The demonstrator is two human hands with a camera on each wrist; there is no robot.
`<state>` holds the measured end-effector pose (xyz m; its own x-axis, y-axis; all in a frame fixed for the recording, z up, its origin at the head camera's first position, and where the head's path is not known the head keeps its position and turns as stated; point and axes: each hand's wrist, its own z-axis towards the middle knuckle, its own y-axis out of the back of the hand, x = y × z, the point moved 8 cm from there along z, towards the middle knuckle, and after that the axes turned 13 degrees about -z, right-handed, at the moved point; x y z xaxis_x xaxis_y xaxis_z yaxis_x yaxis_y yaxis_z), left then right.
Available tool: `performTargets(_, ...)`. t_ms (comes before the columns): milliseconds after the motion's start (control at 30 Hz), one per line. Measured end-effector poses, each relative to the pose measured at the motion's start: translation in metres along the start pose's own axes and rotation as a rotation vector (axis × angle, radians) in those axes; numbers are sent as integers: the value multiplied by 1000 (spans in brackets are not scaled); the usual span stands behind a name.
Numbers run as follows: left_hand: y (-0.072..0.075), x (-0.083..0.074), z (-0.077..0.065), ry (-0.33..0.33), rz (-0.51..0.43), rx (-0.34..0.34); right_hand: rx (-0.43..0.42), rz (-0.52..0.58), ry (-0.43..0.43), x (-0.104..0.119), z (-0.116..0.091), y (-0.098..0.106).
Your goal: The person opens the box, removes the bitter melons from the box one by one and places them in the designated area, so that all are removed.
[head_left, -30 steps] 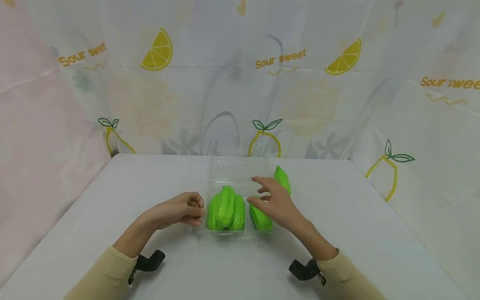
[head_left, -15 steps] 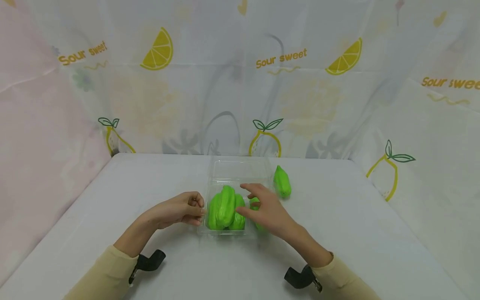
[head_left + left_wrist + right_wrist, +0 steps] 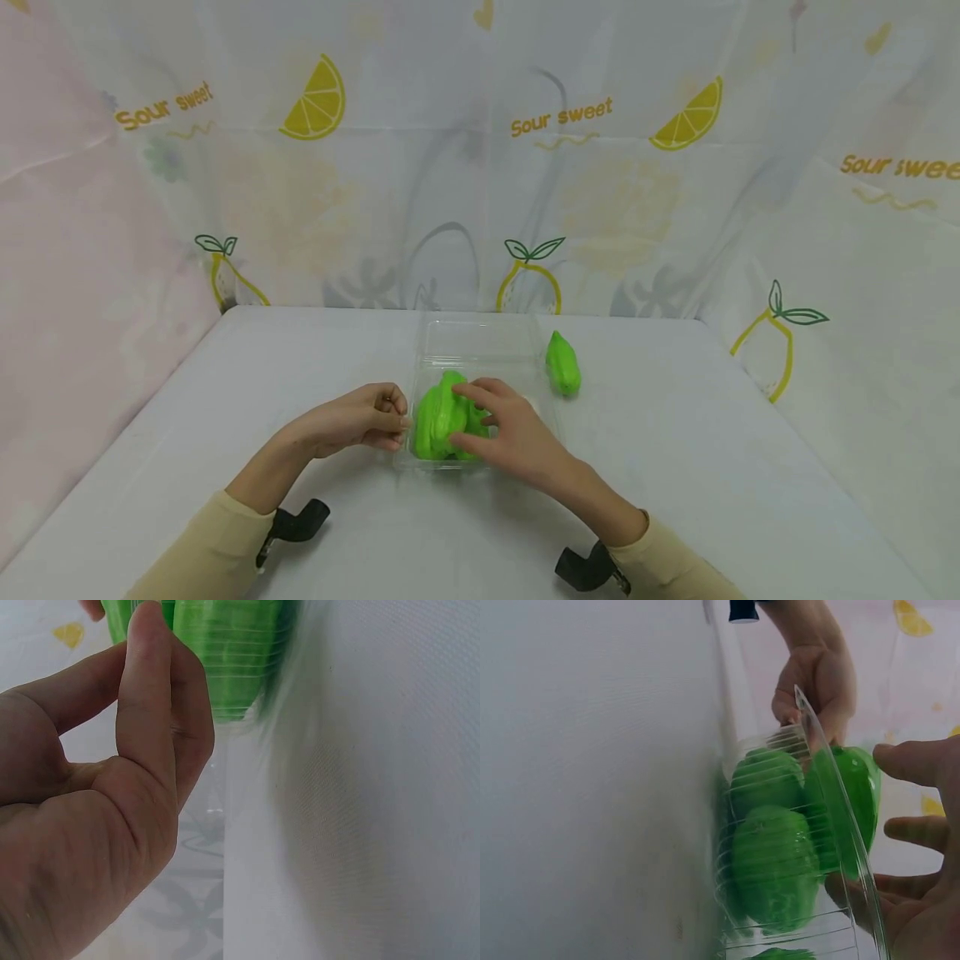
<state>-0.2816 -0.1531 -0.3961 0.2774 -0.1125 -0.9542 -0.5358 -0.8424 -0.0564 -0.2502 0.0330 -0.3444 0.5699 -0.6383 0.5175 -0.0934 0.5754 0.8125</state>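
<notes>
A clear plastic clamshell box [image 3: 422, 367] lies with its lid [image 3: 483, 337] folded back. Several glossy green ridged fruits [image 3: 774, 870] are inside, one resting on top [image 3: 444, 410] of the others. My left hand [image 3: 360, 423] pinches the box's left rim between thumb and fingers; the left wrist view shows the thumb tip at the wall. Over the box's right side, my right hand [image 3: 517, 435] has its fingers parted around the top fruit. Whether they touch it I cannot tell. In the right wrist view, fingertips [image 3: 889, 757] come close to it. The right hand hides the fruit behind it.
One more green fruit [image 3: 563, 364] lies on the white table [image 3: 675, 433], right of the box. A patterned cloth [image 3: 480, 167] hangs behind the table and on both sides. Black wrist camera mounts [image 3: 300, 522] stick out from both forearms.
My right hand has moved left and slightly down, from the box's right compartment toward the top fruit. The lone fruit on the table has come fully into view. My left hand stays put.
</notes>
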Motion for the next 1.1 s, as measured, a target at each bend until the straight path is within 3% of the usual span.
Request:
performTargets(233,0,0,0,1,5,-1,-53,-133,19,4,-2,-3)
performTargets(400,0,-1,1,1,7,-1,-55,-177,-14,4,-3,-3)
performTargets(733,2,2,0,-3,0,-3,-51,-178,-120,-2,-3,-1)
performTargets(1100,1,1,1,-5,3,1,-104,-100,-98,-3,-3,4)
